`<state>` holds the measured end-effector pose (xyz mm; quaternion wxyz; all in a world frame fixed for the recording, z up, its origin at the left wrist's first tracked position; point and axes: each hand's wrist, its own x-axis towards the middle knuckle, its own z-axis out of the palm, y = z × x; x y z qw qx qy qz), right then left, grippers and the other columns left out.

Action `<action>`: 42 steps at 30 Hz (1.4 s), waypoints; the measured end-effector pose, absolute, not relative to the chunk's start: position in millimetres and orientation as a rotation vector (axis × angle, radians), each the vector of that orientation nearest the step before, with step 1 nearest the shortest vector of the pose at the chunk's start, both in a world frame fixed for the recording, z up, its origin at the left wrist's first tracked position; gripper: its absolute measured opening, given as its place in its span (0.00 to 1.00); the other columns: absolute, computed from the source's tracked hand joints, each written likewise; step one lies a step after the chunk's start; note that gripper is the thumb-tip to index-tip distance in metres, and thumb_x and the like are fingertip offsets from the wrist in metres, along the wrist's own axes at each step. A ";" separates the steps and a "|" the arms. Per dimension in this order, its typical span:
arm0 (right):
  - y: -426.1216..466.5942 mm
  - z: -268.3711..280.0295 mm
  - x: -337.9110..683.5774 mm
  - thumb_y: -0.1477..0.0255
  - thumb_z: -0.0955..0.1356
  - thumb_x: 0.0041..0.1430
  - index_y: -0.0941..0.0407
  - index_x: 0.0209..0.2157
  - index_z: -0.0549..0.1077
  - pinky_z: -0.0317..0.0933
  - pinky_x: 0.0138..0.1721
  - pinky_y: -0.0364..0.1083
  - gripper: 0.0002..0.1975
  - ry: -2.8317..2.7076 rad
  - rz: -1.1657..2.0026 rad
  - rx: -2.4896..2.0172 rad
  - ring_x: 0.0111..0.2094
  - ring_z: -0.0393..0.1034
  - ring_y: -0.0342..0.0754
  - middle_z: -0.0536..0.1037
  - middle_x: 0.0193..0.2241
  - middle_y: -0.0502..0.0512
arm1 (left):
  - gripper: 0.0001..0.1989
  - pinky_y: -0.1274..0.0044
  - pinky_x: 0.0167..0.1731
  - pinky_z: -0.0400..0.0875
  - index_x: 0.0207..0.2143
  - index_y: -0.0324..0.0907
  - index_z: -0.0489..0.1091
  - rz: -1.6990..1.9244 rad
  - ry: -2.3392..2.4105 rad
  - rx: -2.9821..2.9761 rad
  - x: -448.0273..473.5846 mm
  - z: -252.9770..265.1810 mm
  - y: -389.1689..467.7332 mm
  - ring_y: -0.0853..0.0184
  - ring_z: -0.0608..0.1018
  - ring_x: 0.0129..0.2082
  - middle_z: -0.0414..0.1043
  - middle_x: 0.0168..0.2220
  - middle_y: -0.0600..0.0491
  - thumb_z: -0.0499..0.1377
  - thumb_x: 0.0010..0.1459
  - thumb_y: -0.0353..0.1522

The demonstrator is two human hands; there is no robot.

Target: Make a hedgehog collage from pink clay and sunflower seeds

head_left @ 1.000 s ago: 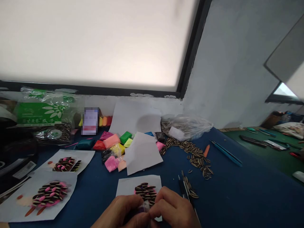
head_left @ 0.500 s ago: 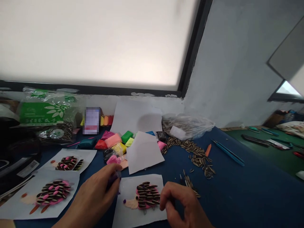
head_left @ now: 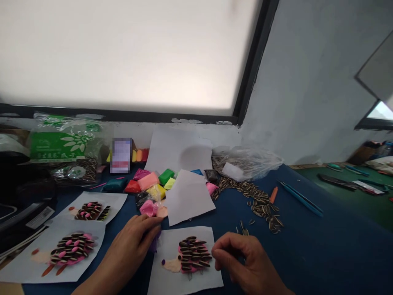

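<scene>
My left hand [head_left: 136, 241] is closed over a purple clay packet [head_left: 154, 244], which shows below its fingers at the left edge of a white paper sheet [head_left: 166, 282]. On that sheet is a hedgehog picture [head_left: 193, 255], with a pink clay body covered in sunflower seeds, a pale snout and a purple nose. Just right of the hedgehog, my right hand [head_left: 247, 260] has thumb and forefinger pinched together; whatever is between them is hidden or too small to name.
Two similar hedgehog pictures [head_left: 69, 250] lie at left. Coloured clay packets [head_left: 149, 181] and a folded white paper [head_left: 190, 198] are behind my hands. Loose sunflower seeds [head_left: 242, 189], an orange clay stick [head_left: 274, 195] and blue tweezers [head_left: 301, 198] lie to the right.
My left hand's fingers have straightened and lowered, with the purple packet now mostly beneath them. My right hand stays pinched beside the hedgehog. The view has shifted slightly.
</scene>
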<state>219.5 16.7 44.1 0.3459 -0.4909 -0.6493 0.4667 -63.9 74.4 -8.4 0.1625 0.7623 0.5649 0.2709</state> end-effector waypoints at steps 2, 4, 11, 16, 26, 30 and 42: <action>18.5 45.8 221.4 0.58 0.66 0.69 0.55 0.31 0.79 0.58 0.30 0.45 0.19 -1.697 1.139 -1.289 0.27 0.66 0.46 0.75 0.25 0.52 | 0.22 0.68 0.37 0.74 0.47 0.47 0.81 0.795 1.595 2.199 -62.6 -7.6 74.7 0.54 0.80 0.38 0.78 0.34 0.49 0.49 0.67 0.39; 19.5 47.2 221.6 0.61 0.66 0.69 0.54 0.35 0.82 0.61 0.33 0.46 0.16 -1.702 1.076 -1.289 0.31 0.70 0.48 0.76 0.29 0.54 | 0.21 0.68 0.36 0.74 0.47 0.47 0.81 0.816 1.587 2.212 -61.9 -6.8 74.3 0.54 0.79 0.37 0.78 0.35 0.49 0.49 0.67 0.40; 17.0 51.0 216.3 0.66 0.71 0.60 0.54 0.34 0.81 0.63 0.36 0.46 0.08 -1.639 1.185 -1.341 0.35 0.73 0.51 0.80 0.32 0.56 | 0.19 0.68 0.38 0.75 0.47 0.47 0.80 0.819 1.586 2.242 -65.5 -10.2 70.7 0.54 0.80 0.39 0.79 0.38 0.50 0.50 0.69 0.40; 18.1 45.2 215.0 0.56 0.67 0.65 0.56 0.25 0.71 0.54 0.26 0.44 0.20 -1.739 1.126 -1.371 0.23 0.62 0.44 0.70 0.21 0.50 | 0.20 0.68 0.38 0.75 0.49 0.46 0.79 0.800 1.602 2.289 -65.0 -10.3 69.8 0.54 0.80 0.41 0.79 0.40 0.48 0.50 0.68 0.40; 16.1 42.3 211.8 0.66 0.66 0.68 0.55 0.36 0.80 0.62 0.33 0.45 0.12 -1.804 1.037 -1.202 0.32 0.71 0.48 0.77 0.31 0.55 | 0.22 0.60 0.36 0.77 0.43 0.42 0.81 0.839 1.605 2.448 -59.2 -0.7 69.6 0.49 0.80 0.38 0.80 0.39 0.43 0.48 0.66 0.37; 15.1 42.6 211.4 0.67 0.66 0.67 0.55 0.42 0.80 0.63 0.35 0.46 0.11 -1.741 1.065 -1.219 0.32 0.71 0.49 0.78 0.32 0.55 | 0.20 0.55 0.44 0.72 0.45 0.42 0.80 0.921 1.596 2.535 -59.2 -3.7 68.8 0.45 0.78 0.46 0.79 0.44 0.42 0.49 0.68 0.36; 11.2 44.9 210.0 0.49 0.61 0.71 0.54 0.30 0.66 0.52 0.23 0.43 0.24 -1.720 1.205 -1.306 0.21 0.60 0.43 0.67 0.20 0.47 | 0.21 0.60 0.40 0.74 0.39 0.43 0.80 0.907 1.526 2.740 -58.1 -20.0 72.1 0.49 0.79 0.40 0.79 0.38 0.45 0.47 0.71 0.35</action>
